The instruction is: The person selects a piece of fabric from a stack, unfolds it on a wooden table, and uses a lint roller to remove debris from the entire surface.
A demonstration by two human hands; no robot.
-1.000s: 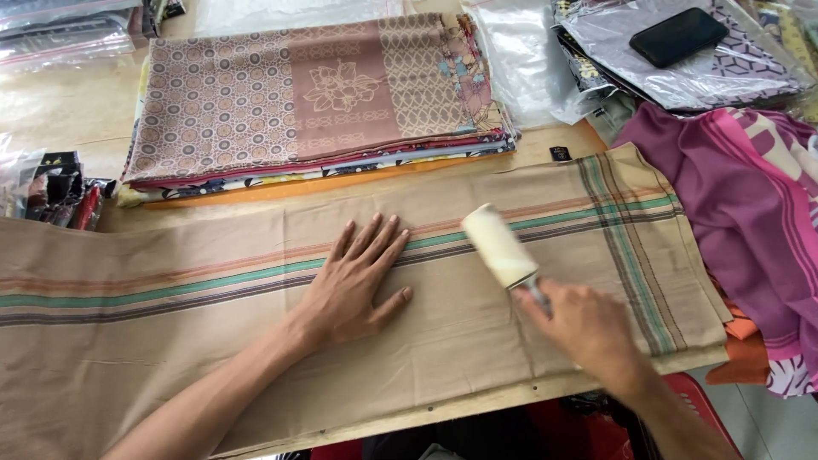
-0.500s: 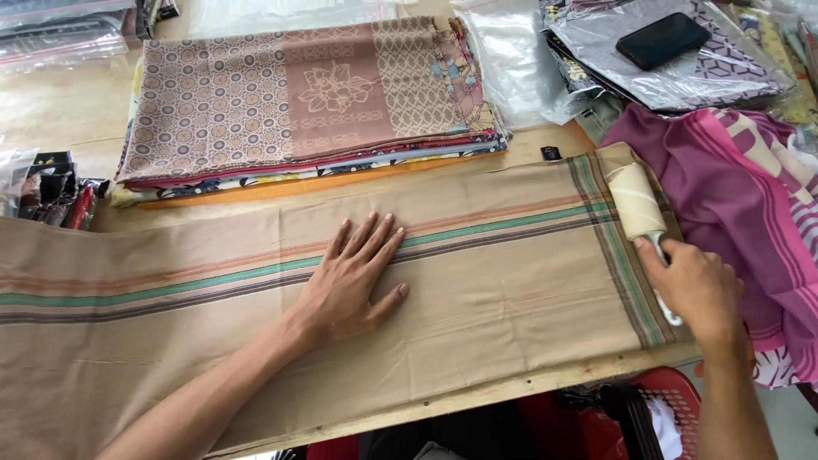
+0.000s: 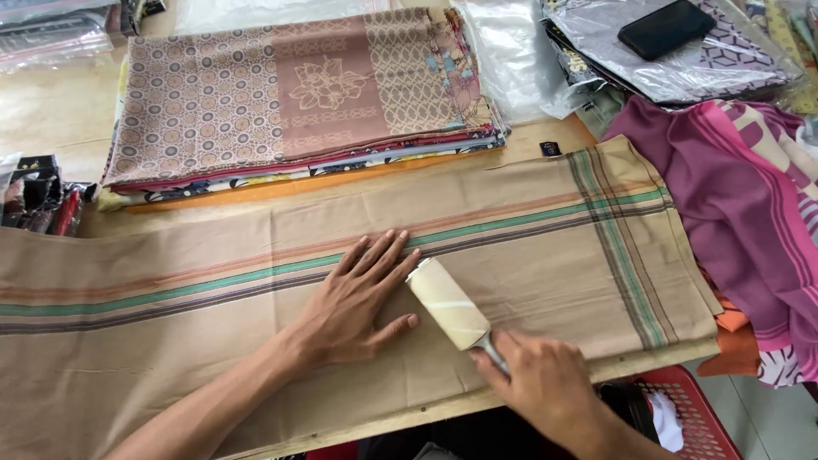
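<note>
A lint roller (image 3: 446, 303) lies on a tan striped cloth (image 3: 528, 247), its pale cylinder slanting up and to the left from its thin metal neck. The right hand (image 3: 545, 388) grasps the roller's handle, fingers curled around it, so the handle itself is hidden inside the fist. The roller's far end sits just beside the fingertips of the left hand (image 3: 358, 302), close enough that it cannot be told whether they touch. That left hand is released, palm down and fingers spread flat, pressing on the cloth where its green, orange and dark stripes run across.

The cloth stretches well out to both sides of the hands, over a wooden table (image 3: 51, 119), and ends in crossing stripes to the right of the right hand. Beyond the left hand's fingertips lies a stack of folded patterned fabrics (image 3: 290, 94) in brown and pink. Further right of the right hand spreads a magenta cloth (image 3: 733, 187), and far beyond it a black phone (image 3: 666, 27) rests on plastic-wrapped fabric (image 3: 682, 68). Just below and right of the right hand is a red plastic basket (image 3: 699, 417).
</note>
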